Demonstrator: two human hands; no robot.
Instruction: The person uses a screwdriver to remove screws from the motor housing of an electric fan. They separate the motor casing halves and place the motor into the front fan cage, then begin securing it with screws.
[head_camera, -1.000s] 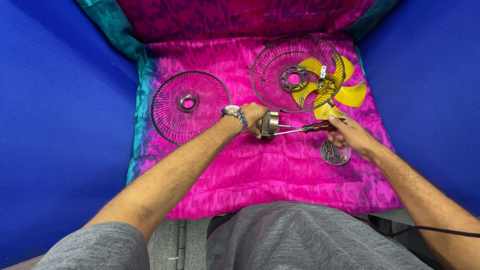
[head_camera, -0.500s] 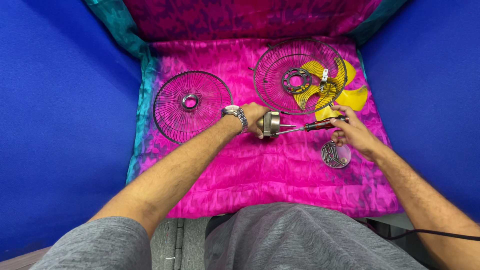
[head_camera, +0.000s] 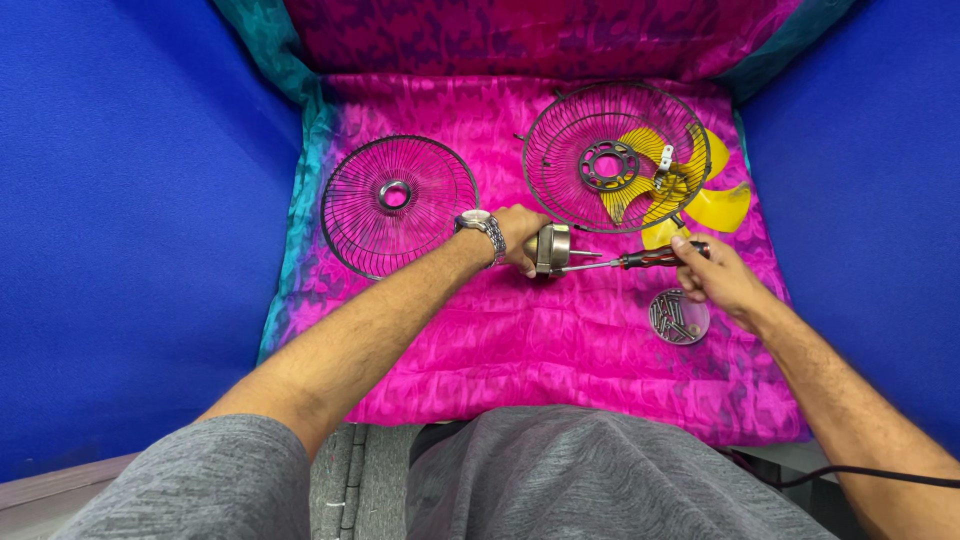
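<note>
Hands barely shifted: left hand (head_camera: 515, 238) grips motor (head_camera: 550, 249), right hand (head_camera: 712, 280) grips screwdriver (head_camera: 630, 262); pink cloth (head_camera: 500, 340), blue walls (head_camera: 130, 200).

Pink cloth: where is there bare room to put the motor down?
The pink cloth is bare in front, between the left forearm and the screw dish. The far side is crowded with two fan guards and the yellow blade.

A magenta, mottled cloth (head_camera: 520, 350) edged in teal is seen at centre. Dark wire grilles (head_camera: 398, 205) are shown at upper middle, yellow blades (head_camera: 715, 205) at upper right. Blue walls (head_camera: 120, 220) are seen at both sides.
</note>
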